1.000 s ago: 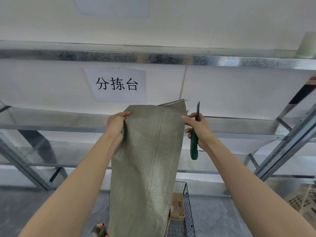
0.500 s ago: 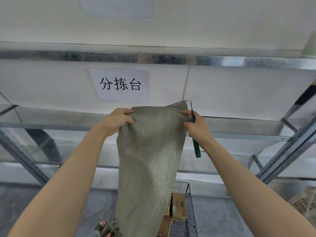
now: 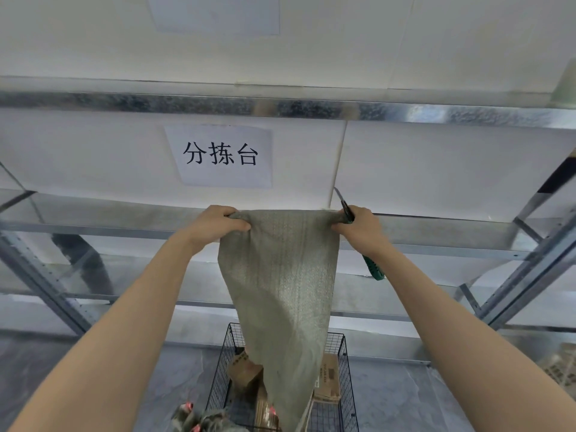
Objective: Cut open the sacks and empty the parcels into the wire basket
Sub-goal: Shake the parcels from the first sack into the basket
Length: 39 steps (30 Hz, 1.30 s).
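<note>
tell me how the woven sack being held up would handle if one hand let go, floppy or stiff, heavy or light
Probably floppy: the sack hangs limp and tapers below the left hand and right hand pinching its top corners. Likely light, since it hangs flat with no bulge over the wire basket. Released, that corner would likely droop.

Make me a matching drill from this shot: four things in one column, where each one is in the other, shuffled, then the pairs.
1 sack
2 knife
3 wire basket
4 sign

A on the wall panel
B gripped in the right hand
C under the sack, parcels inside
D hanging between the left hand and right hand

Pairs: 1-D, 2-B, 3-C, 4-A
</note>
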Motion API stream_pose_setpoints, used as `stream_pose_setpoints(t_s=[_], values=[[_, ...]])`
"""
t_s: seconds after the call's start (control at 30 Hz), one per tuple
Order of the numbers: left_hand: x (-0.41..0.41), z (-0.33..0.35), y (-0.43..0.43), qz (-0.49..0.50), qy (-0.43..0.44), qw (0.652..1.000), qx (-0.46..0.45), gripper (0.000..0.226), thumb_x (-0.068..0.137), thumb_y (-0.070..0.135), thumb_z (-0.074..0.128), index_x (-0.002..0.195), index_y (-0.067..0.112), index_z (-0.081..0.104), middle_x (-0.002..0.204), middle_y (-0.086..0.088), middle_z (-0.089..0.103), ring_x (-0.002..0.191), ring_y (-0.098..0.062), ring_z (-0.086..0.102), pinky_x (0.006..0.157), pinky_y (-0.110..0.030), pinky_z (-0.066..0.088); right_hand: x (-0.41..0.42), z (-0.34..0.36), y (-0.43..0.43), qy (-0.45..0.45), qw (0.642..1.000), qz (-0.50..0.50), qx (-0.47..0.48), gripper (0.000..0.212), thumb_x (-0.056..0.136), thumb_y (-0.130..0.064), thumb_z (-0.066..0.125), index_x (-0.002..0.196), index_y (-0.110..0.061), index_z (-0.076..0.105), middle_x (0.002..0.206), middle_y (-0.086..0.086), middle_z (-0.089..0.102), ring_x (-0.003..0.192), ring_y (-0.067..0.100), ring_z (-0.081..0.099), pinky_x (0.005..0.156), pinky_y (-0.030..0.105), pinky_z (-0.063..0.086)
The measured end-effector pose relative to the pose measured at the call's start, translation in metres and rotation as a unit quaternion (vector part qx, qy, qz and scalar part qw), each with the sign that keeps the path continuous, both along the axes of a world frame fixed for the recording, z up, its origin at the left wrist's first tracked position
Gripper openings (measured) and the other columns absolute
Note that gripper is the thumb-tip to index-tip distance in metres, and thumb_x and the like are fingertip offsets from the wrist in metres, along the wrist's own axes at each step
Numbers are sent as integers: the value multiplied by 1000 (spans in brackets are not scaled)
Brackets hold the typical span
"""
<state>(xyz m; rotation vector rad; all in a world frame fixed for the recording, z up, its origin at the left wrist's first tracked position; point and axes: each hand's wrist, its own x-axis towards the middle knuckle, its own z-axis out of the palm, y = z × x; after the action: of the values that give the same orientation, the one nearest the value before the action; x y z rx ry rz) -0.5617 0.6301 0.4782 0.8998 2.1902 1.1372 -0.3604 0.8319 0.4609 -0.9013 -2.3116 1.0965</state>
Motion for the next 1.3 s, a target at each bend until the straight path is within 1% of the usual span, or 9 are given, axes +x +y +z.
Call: stream_pose_setpoints(t_s=[0.2,0.27,0.37,0.53,0.63,0.8,0.97,1.1,1.3], values=[[1,-8,-2,69,-141,982,107,29,88,17,66,65,16,48,64,5,61,69,-15,56,61,-24,41,6,2,6,57,991,-2,-124,7,87,-8,62,88,-8,55,69,4,57,56,12,52,46,20,37],[-1,-12,-2,101,-131,979,119,14,88,20,65,80,14,55,76,3,65,75,-16,58,62,-25,43,7,-1,5,72,986,-2,-150,8,88,-9,61,94,-7,55,67,6,55,51,14,51,42,20,37],[-1,-15,2,155,-103,973,134,22,90,22,63,105,13,50,94,-1,57,81,-13,55,64,-26,43,4,-7,3,98,980,-24,-170,11,89,-9,62,97,-6,55,62,4,47,47,15,41,42,23,35],[-1,-21,9,224,-109,952,178,22,92,19,56,112,18,46,96,-2,52,85,-17,50,72,-31,40,-4,-16,-4,153,960,-31,-233,29,91,-8,59,119,-14,56,60,3,45,44,15,37,48,28,36],[-1,-21,10,260,-105,939,201,20,93,18,54,111,17,45,87,1,52,80,-16,49,73,-30,39,-5,-18,-9,165,947,2,-277,40,88,-24,66,126,-18,55,61,2,49,46,17,42,48,29,37],[-2,-21,10,297,-121,919,231,17,94,13,49,110,15,43,85,0,51,82,-17,49,74,-29,41,0,-13,-24,46,974,97,-200,76,79,-41,75,142,-34,35,93,0,58,49,5,54,45,24,42],[-1,-14,5,288,-147,919,225,17,96,12,50,112,16,45,84,-2,53,70,-12,51,63,-25,42,-1,-7,-34,38,975,123,-183,75,83,-13,73,145,-25,34,108,2,57,44,3,51,42,19,41],[-6,-9,-7,244,-210,917,236,28,94,13,53,121,21,51,105,-8,59,85,-19,58,73,-31,47,-1,2,-36,120,963,95,-221,55,88,-1,62,137,-19,46,81,2,54,39,6,40,42,22,38],[3,-6,-21,146,-254,939,182,30,92,20,53,121,26,49,88,2,61,70,-13,60,51,-22,46,0,2,-22,146,951,58,-268,49,91,-4,59,134,-25,49,55,-4,42,43,11,37,44,26,39]])
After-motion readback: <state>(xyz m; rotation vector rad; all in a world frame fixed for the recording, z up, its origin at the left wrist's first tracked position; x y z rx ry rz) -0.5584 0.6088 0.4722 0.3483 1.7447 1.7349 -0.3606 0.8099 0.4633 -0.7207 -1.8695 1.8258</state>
